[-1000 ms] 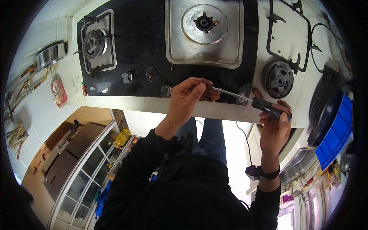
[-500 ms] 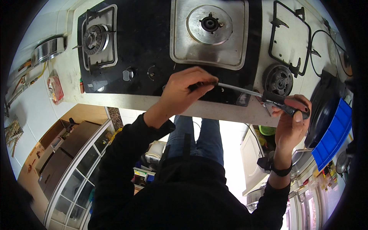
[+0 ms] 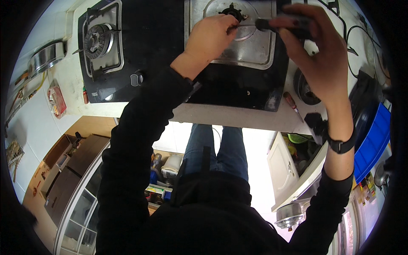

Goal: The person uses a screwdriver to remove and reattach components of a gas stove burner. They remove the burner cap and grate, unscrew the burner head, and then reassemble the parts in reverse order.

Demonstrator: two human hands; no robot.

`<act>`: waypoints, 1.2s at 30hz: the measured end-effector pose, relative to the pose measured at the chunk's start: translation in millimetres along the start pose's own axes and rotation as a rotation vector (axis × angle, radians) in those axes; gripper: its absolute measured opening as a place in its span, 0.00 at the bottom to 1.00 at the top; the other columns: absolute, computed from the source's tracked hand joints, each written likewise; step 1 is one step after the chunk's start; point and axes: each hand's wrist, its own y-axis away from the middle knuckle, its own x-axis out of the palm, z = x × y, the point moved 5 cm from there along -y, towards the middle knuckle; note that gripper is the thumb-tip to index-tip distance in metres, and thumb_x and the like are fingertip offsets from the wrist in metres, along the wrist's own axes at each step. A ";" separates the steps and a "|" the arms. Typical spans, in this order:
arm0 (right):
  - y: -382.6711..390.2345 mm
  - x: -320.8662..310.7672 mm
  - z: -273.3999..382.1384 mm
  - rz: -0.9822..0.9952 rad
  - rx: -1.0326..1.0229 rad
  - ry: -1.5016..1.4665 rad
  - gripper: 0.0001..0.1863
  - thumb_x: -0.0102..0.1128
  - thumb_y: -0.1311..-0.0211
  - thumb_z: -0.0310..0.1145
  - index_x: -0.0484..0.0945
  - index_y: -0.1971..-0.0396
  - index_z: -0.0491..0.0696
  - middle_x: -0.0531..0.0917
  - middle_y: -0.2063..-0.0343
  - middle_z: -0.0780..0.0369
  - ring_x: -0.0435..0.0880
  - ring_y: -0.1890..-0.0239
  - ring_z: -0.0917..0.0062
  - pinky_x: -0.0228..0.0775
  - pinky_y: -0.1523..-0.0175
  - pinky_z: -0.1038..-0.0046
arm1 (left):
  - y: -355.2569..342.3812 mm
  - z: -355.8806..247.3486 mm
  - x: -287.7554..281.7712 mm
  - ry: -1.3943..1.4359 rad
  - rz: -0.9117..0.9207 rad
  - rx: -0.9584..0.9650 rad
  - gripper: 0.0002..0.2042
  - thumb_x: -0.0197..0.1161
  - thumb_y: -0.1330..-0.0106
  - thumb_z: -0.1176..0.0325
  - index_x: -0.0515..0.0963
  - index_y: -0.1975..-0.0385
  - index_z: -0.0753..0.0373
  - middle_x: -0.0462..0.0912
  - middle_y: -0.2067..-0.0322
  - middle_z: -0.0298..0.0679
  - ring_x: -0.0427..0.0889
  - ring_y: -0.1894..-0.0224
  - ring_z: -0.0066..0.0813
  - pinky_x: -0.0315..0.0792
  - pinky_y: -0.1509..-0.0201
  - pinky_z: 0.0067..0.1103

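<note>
Over the right burner of a black gas cooktop (image 3: 229,87), I hold a screwdriver (image 3: 263,24) with a black handle, lying roughly level. My right hand (image 3: 321,55) grips the handle and is slightly blurred. Near the other end, the fingers of my left hand (image 3: 210,40) are pinched round the thin metal shaft. Its tip is hidden by those fingers. Just behind them is the bare burner seat (image 3: 233,12), set in a square stainless steel tray (image 3: 255,57).
A second screwdriver (image 3: 290,100) with a reddish handle lies on the counter, beside a dark round burner part (image 3: 307,89). The left burner (image 3: 97,41) keeps its pot support. A blue tray (image 3: 374,140) stands at the right, above an open cabinet door (image 3: 280,170).
Both hands have moved away from me with the screwdriver, from the cooktop's front edge to over the right burner. The view has shifted slightly.
</note>
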 end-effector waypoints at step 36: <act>-24.8 -8.3 -2.9 0.066 -0.075 -0.162 0.14 0.64 0.34 0.27 0.72 0.53 0.40 0.84 0.69 0.62 0.85 0.66 0.81 0.77 0.61 0.79 | 25.4 11.1 0.1 0.065 -0.162 -0.099 0.09 0.73 0.37 0.67 0.84 0.61 0.62 0.85 0.69 0.33 0.83 0.73 0.21 0.76 0.68 0.18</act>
